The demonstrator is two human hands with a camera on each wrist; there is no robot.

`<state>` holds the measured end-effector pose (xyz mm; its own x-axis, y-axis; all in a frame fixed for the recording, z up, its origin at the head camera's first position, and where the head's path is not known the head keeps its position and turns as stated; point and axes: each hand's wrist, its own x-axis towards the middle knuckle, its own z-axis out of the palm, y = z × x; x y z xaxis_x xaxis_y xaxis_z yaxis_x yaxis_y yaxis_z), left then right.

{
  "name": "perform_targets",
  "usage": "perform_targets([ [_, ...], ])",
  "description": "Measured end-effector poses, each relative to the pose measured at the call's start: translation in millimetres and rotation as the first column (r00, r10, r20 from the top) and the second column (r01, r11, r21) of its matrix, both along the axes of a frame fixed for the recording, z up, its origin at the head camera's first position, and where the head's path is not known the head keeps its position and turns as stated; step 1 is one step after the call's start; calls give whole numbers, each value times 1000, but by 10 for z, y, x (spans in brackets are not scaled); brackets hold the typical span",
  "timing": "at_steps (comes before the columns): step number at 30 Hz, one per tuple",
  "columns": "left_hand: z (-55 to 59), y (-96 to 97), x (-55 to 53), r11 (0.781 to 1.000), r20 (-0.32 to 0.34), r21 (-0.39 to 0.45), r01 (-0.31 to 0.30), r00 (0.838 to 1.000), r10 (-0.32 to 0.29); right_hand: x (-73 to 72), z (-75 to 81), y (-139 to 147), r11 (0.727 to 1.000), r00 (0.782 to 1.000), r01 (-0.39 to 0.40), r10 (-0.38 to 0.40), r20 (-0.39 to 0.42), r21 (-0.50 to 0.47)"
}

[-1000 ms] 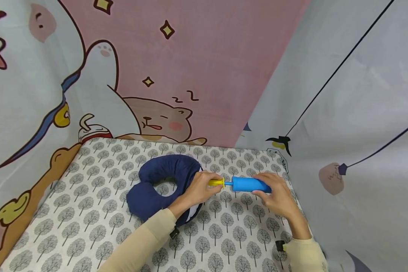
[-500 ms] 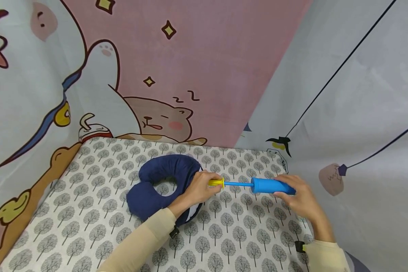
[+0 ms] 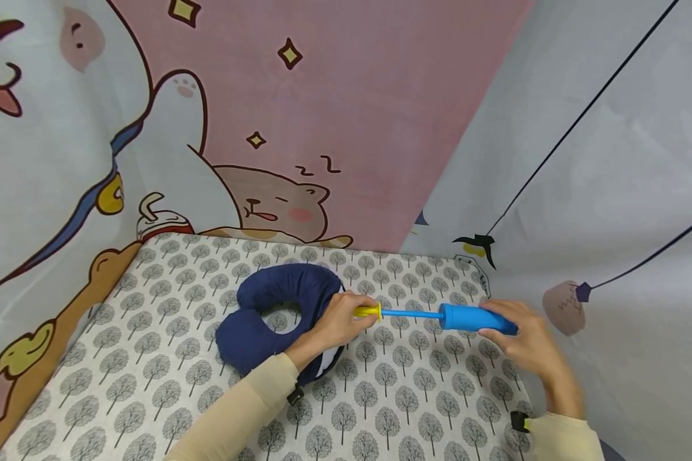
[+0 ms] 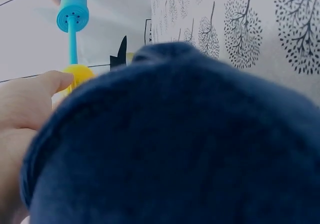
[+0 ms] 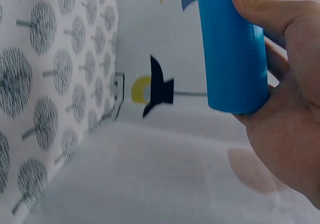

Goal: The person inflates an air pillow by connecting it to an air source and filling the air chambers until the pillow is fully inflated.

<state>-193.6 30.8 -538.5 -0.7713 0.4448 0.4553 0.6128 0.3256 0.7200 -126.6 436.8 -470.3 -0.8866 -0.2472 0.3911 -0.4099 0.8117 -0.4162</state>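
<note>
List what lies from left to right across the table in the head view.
Neck pillow → left hand → yellow pump tip → thin rod → blue pump barrel → right hand.

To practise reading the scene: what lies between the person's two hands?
In the head view, a thin blue rod spans from the yellow end pinched by the left hand to the blue barrel gripped by the right hand.
</note>
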Motion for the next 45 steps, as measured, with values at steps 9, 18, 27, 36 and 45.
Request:
perform_targets([
  [9, 143, -4, 72, 999, 18, -46, 11, 1000, -10, -30, -110, -376, 999, 998, -41, 42, -53, 14],
  [18, -18, 18, 2, 999, 32, -43, -9, 999, 10, -74, -208, -733, 998, 994, -70, 70, -83, 2],
  [27, 137, 8, 61, 998, 58, -60, 7, 998, -4, -143, -261, -996, 996, 992, -87, 87, -92, 2],
  [36, -38, 41, -17, 998, 43, -69, -11, 999, 14, -137, -258, -1187, 997, 994, -81, 80, -78, -6],
  [45, -52, 11, -55, 995, 25, -95, 20, 1000, -18, -92, -187, -1162, 997, 998, -57, 56, 13, 53],
])
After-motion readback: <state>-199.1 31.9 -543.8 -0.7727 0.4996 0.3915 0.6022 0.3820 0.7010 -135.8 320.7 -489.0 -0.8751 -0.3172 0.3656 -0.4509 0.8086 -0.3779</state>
